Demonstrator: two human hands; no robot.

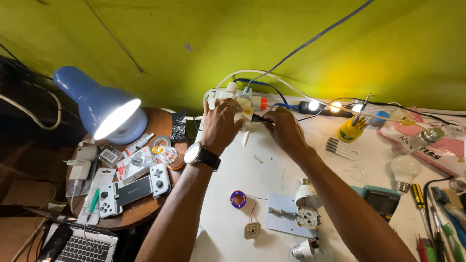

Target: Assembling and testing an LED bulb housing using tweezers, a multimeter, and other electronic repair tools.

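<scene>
A white power strip point(236, 104), crowded with plugs and adapters, lies at the far edge of the white surface point(272, 170), close under the yellow-green wall. It is pinned from above by the left hand point(221, 123), fingers spread over its near end, seemingly to steady it. A black plug point(257, 118) is pinched in the curled fingers of the right hand point(284, 128) and held against the strip's side; whether its pins are seated cannot be told, the sockets being covered by both hands.

Cables, white, blue and grey, are led from the strip up and along the wall. Lit small bulbs point(314, 105) stand just beyond the right hand. A yellow screwdriver-bit holder point(350, 130), a loose white bulb point(405, 171), a dismantled bulb with circuit board point(307, 213) and a solder spool point(238, 199) are spread nearer. A blue desk lamp point(104, 106), lit, is set on a round side table point(160, 121), apart. Tools at the right edge and a laptop at the lower left are cut off.
</scene>
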